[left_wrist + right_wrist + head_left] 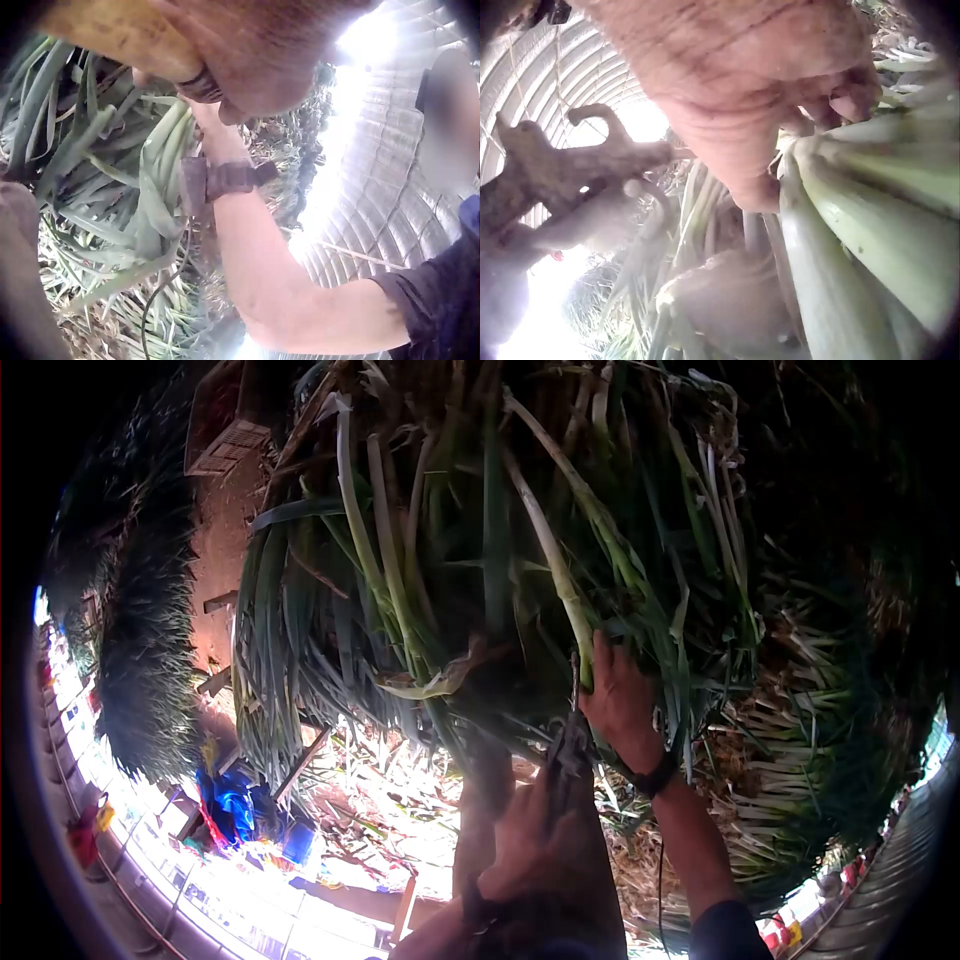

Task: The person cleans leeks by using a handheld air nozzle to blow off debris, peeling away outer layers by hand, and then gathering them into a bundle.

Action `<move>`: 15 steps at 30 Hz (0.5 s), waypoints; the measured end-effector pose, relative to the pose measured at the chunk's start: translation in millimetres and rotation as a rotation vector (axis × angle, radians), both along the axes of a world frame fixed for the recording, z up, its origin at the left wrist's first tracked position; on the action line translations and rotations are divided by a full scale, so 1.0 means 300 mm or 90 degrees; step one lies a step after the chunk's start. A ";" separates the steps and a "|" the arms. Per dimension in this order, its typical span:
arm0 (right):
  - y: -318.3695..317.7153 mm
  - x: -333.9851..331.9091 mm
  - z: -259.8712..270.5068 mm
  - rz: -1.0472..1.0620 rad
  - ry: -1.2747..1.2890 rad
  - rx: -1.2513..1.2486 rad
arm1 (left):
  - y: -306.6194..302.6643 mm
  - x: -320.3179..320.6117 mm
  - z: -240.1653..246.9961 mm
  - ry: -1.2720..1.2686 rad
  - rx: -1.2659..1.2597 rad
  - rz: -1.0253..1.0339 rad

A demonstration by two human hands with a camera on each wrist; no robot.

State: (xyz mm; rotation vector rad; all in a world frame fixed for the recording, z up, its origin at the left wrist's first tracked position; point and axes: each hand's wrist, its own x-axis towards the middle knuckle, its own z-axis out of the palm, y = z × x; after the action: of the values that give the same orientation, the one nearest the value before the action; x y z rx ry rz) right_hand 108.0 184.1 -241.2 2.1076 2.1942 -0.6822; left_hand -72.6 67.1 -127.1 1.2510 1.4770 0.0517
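Note:
My right hand grips a pale green onion stalk at the front of a large heap. Up close in the right wrist view, the right fingers curl at thick green onion stalks. Below it in the head view, my left hand holds a dark tool pointing up toward the stalks. That metal tool, blurred in the right wrist view, has a hooked piece along its edge. In the left wrist view the left hand is curled, its grip partly hidden.
The heap of green onions fills the middle. More onions are stacked at the right and left. Cut scraps litter the floor. A plastic crate stands far left, and a blue item lies lower left.

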 end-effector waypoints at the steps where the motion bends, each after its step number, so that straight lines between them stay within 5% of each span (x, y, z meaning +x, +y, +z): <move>1: -0.014 0.001 0.034 0.003 -0.013 -0.022 | -0.005 0.010 0.006 0.007 -0.006 -0.003; 8: -0.123 0.044 0.131 0.017 -0.014 -0.042 | 0.072 0.064 -0.020 0.075 0.044 -0.020; 10: -0.140 0.055 0.149 -0.086 0.103 -0.192 | 0.131 0.076 -0.054 0.070 0.019 0.011; 13: -0.136 0.074 0.205 -0.154 0.196 -0.209 | 0.137 0.070 -0.151 0.071 0.097 -0.037; 15: -0.179 0.107 0.175 -0.164 0.248 -0.174 | 0.259 0.096 -0.187 0.074 0.119 0.064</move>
State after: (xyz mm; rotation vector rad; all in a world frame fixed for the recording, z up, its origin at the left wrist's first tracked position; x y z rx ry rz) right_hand 140.2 130.2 -188.7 2.2793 1.8449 -1.4298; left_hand -43.6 144.7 -183.2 1.3468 1.6650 0.1897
